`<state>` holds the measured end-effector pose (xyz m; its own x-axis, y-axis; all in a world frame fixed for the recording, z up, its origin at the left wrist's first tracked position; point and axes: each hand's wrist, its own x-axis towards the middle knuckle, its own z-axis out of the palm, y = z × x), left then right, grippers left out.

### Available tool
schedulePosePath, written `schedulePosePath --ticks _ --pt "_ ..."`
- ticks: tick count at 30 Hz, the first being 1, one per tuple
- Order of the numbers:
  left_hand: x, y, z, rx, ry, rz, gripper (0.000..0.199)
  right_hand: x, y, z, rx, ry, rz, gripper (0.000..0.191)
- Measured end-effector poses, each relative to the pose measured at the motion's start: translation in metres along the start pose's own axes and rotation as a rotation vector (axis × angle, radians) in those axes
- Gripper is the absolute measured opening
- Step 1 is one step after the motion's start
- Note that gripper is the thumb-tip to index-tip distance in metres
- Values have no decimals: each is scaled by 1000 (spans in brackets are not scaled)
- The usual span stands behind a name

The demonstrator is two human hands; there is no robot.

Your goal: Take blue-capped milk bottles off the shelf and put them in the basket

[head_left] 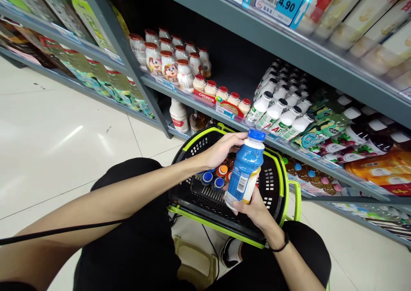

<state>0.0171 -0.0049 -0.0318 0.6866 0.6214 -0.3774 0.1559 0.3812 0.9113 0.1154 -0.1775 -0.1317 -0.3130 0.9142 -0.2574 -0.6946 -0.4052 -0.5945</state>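
A firm grip holds the base of a blue bottle [245, 167] as the person's right hand [253, 207] wraps its lower end, thumb laid across the near side, in a supermarket aisle. The bottle hangs over a shopping basket [282, 184], clear of its contents, its long axis tilted so that the blue cap [256, 135] points up and toward the shelves while the base sits back toward the person. That slant, and the bottle's place between the two hands, appears to be the relation that matters: the right hand has the base, and the left hand [221, 149] is the nearer to the cap. The left hand comes in from the side with fingers stretched out to the neck, just beside the cap; whether they press on it or merely rest there cannot be told. A barcode label [242, 183] faces the camera. Beneath, in the basket, stand smaller bottles with blue and orange caps [221, 170]. Beyond the rim, a shelf carries white bottles with dark caps [271, 111] and, farther left, red-capped bottles [168, 64]. A dark wristband [282, 244] circles the right wrist above the pale tiled floor [80, 137].
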Motion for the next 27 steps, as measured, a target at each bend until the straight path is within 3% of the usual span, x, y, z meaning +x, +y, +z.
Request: schedulePosePath --ticks 19,27 --pt "3 -9 -2 2 33 16 42 0 -4 3 63 -22 10 61" --pt "3 -8 -1 -15 44 44 39 -2 -18 8 207 -114 25 70"
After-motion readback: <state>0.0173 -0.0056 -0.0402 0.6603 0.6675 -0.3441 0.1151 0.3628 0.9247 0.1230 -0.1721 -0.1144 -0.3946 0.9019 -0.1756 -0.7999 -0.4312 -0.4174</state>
